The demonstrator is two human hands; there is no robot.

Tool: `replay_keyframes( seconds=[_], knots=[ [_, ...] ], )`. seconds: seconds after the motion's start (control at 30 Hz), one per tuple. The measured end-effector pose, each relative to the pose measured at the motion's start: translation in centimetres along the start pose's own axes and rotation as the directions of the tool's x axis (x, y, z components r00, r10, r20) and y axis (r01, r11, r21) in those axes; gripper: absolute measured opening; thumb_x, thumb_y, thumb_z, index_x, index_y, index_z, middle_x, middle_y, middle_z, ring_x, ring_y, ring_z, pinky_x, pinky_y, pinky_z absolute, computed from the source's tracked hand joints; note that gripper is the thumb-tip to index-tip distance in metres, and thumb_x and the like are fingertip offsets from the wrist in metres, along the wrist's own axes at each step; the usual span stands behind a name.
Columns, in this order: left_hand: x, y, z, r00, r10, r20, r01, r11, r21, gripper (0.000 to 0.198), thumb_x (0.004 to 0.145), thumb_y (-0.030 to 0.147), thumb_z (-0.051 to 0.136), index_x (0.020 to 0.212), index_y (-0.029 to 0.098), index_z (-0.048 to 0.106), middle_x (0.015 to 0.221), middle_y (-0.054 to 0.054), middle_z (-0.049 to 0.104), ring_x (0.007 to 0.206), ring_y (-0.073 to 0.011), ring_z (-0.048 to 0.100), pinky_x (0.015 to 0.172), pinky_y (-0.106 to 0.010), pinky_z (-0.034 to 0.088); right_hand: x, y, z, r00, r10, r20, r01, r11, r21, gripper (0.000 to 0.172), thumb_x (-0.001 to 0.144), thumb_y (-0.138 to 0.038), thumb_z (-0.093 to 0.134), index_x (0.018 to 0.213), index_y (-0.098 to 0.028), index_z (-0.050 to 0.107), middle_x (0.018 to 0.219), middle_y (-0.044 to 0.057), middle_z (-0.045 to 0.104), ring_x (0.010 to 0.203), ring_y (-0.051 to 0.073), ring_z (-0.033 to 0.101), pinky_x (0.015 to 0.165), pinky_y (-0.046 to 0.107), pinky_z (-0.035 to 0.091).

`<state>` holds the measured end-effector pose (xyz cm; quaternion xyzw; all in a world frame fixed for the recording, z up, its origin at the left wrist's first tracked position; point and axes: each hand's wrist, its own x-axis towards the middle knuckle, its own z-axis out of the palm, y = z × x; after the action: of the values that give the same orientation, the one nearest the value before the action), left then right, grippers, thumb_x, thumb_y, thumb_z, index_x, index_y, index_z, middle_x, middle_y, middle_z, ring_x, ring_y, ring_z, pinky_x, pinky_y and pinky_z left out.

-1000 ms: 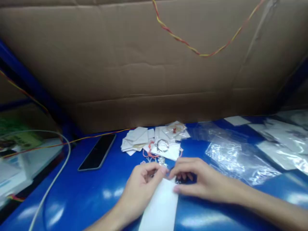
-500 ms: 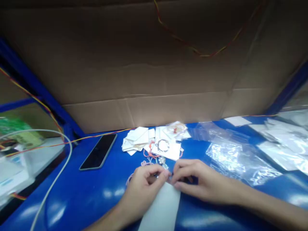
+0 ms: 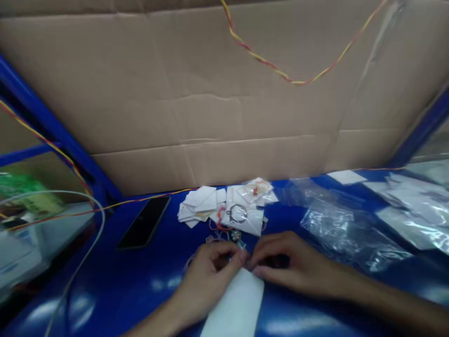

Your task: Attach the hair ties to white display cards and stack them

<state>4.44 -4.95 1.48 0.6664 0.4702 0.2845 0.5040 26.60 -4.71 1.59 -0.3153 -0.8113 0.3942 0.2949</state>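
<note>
A long pale card (image 3: 235, 304) slants down toward the bottom edge, its top end between my two hands. My left hand (image 3: 213, 276) pinches at the card's upper left corner, thumb against fingers. From the right, my right hand (image 3: 287, 262) closes its fingertips at the card's upper right corner. Something small and dark lies between the fingertips, too blurred to make out. Just beyond my hands are colored cords and a silvery charm (image 3: 235, 235). Behind them, white cards (image 3: 199, 202) lie in a pile with a bagged dark bracelet (image 3: 238, 214) on a card.
A black phone (image 3: 144, 222) lies left on the blue table (image 3: 133, 285). Clear plastic bags (image 3: 347, 229) and white packets (image 3: 417, 201) spread to the right. Behind stands a cardboard wall (image 3: 210, 103) with a hanging twisted wire (image 3: 298, 82). A white cable (image 3: 82, 257) curves at the left.
Both hands stay nearly in place, with their fingertips still together at the card's top end. The cardboard looks brighter and the table darker.
</note>
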Motion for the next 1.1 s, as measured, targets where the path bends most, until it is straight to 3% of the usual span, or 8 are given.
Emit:
replay_keyframes(
  seconds=[0.27,1.1],
  knots=[
    [-0.05,-0.04,-0.02,0.998,0.013,0.063,-0.014,1.000,0.013,0.034,0.093,0.040,0.060,0.079,0.013,0.074,0.073,-0.003,0.067,0.069,-0.0171,0.054,0.061,-0.025,0.038,-0.05,0.16,0.11,0.995,0.101,0.022,-0.101,0.995,0.020,0.014,0.088,-0.024,0.074,0.097,-0.018,0.082,0.085,0.003,0.078,0.072,0.016,0.067,0.066,0.024,0.050],
    [-0.24,0.27,0.07,0.993,0.028,0.114,-0.044,0.990,0.135,0.034,0.095,0.035,0.057,0.073,0.015,0.073,0.067,0.000,0.062,0.066,-0.0157,0.050,0.059,-0.024,0.035,-0.25,-0.19,-0.15,0.996,0.026,0.090,-0.024,0.999,-0.022,0.012,0.092,-0.021,0.069,0.093,-0.018,0.081,0.087,0.003,0.077,0.076,0.016,0.069,0.069,0.023,0.050]
  ],
)
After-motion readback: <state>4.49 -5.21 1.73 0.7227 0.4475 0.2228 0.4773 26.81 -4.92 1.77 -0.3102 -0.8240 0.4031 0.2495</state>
